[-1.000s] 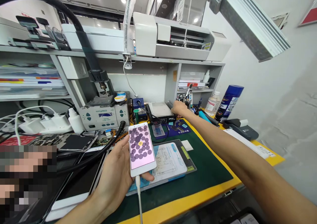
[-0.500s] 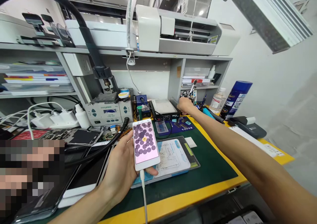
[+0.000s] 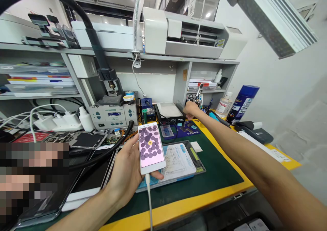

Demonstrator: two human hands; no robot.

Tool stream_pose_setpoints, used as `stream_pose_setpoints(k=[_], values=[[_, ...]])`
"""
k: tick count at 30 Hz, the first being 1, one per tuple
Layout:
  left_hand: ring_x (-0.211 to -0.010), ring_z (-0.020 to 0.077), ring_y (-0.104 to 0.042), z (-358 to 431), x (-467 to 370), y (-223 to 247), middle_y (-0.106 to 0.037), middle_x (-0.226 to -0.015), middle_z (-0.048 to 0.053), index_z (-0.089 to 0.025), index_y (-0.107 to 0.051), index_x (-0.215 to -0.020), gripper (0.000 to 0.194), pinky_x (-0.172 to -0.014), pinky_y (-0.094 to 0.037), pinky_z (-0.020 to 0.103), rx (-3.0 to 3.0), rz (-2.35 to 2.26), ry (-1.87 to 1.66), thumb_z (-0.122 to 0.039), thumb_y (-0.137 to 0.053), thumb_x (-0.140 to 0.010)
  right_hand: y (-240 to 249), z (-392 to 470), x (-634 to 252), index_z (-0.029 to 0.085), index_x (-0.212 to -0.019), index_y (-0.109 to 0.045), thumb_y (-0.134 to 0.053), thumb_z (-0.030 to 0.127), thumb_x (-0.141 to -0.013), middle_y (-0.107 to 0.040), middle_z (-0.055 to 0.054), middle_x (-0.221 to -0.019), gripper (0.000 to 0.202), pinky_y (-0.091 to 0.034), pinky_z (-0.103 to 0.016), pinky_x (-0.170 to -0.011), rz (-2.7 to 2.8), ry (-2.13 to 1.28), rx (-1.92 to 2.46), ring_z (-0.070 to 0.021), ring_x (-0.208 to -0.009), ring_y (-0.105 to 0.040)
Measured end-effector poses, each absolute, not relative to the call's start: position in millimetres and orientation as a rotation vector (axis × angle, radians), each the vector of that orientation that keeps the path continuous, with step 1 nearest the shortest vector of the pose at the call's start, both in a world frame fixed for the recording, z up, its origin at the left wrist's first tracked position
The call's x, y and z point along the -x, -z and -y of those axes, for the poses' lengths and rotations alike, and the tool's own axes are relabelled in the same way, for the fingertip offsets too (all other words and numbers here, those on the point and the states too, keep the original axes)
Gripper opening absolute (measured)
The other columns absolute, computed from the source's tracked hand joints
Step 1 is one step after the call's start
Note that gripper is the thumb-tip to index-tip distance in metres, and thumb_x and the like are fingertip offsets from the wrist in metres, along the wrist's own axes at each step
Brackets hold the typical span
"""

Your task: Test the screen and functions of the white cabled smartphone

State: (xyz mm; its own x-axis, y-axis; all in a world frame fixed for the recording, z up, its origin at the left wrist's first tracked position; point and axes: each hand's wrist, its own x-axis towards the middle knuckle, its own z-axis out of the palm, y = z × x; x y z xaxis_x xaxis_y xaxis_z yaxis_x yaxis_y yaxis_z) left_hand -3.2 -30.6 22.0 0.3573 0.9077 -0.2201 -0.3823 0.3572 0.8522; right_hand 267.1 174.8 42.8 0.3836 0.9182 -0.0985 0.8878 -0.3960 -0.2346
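Observation:
My left hand [image 3: 130, 169] is closed around a white phone [image 3: 151, 147], its pink screen showing dark round dots and a small yellow mark. A white cable [image 3: 148, 193] is plugged into the phone's lower end. My right hand [image 3: 191, 110] reaches far forward to the right end of a black device with a pale flat top [image 3: 170, 109]. Its fingers are bent and partly hidden, and what they touch or hold cannot be made out. Beneath and right of the phone lies a white and blue case [image 3: 178, 159] on a dark grid tray [image 3: 198, 159].
A soldering station [image 3: 112, 116] and white plugs [image 3: 68, 121] stand at the left, near tablets and circuit boards. A black hose [image 3: 102, 161] crosses there. A bottle [image 3: 223, 105] and blue can [image 3: 242, 105] stand at right. A lamp [image 3: 276, 20] hangs above.
The view has shifted slightly. My left hand still holds the phone, and my right hand remains by the black device with its fingers slightly lower.

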Motion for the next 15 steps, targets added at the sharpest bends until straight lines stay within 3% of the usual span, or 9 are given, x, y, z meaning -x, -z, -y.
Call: stream_pose_setpoints(k=[3, 7, 10, 12, 15], values=[[-0.055, 0.0277, -0.066, 29, 4, -21, -0.068, -0.089, 0.013, -0.011, -0.045, -0.135, 0.055, -0.053, -0.058, 0.047, -0.794, -0.784, -0.932, -0.049, -0.035, -0.098, -51, -160, -262, 0.003, -0.095, -0.068, -0.066, 0.029, -0.089, -0.072, -0.016, -0.084, 0.027, -0.054, -0.032, -0.073, 1.683, -0.11, 2.396, -0.0233, -0.082, -0.071], [-0.068, 0.0284, -0.067, 26, 6, -16, -0.066, -0.092, 0.013, -0.012, -0.049, -0.133, 0.053, -0.058, -0.06, 0.05, -0.801, -0.714, -0.926, -0.05, -0.037, -0.098, -65, -120, -246, 0.005, -0.099, -0.068, -0.058, 0.034, -0.091, -0.071, -0.023, -0.098, 0.032, -0.049, -0.033, -0.079, 1.747, 0.201, 2.152, -0.0313, -0.1, -0.067], [-0.079, 0.0296, -0.066, 25, 7, -13, -0.064, -0.091, 0.012, -0.013, -0.051, -0.133, 0.053, -0.062, -0.061, 0.054, -0.799, -0.663, -0.941, -0.051, -0.037, -0.099, -64, -74, -225, 0.015, -0.097, -0.068, -0.041, 0.038, -0.099, -0.071, -0.009, -0.085, 0.035, -0.046, -0.029, -0.073, 1.796, 0.33, 1.872, -0.0204, -0.082, -0.066], [-0.083, 0.0295, -0.065, 24, 7, -11, -0.063, -0.095, 0.011, -0.015, -0.052, -0.134, 0.052, -0.063, -0.061, 0.054, -0.779, -0.635, -0.948, -0.051, -0.037, -0.099, -52, -42, -212, 0.016, -0.081, -0.067, -0.044, 0.036, -0.098, -0.062, -0.003, -0.062, 0.034, -0.041, -0.027, -0.058, 1.8, 0.327, 1.379, -0.0142, -0.056, -0.056], [-0.086, 0.0279, -0.064, 22, 9, -9, -0.062, -0.101, 0.011, -0.017, -0.054, -0.132, 0.05, -0.061, -0.062, 0.049, -0.731, -0.59, -0.946, -0.05, -0.038, -0.099, -24, -7, -198, 0.015, -0.082, -0.067, -0.049, 0.021, -0.092, -0.059, -0.002, -0.061, 0.021, -0.036, -0.026, -0.05, 1.931, 0.33, 0.795, -0.0118, -0.051, -0.049]])
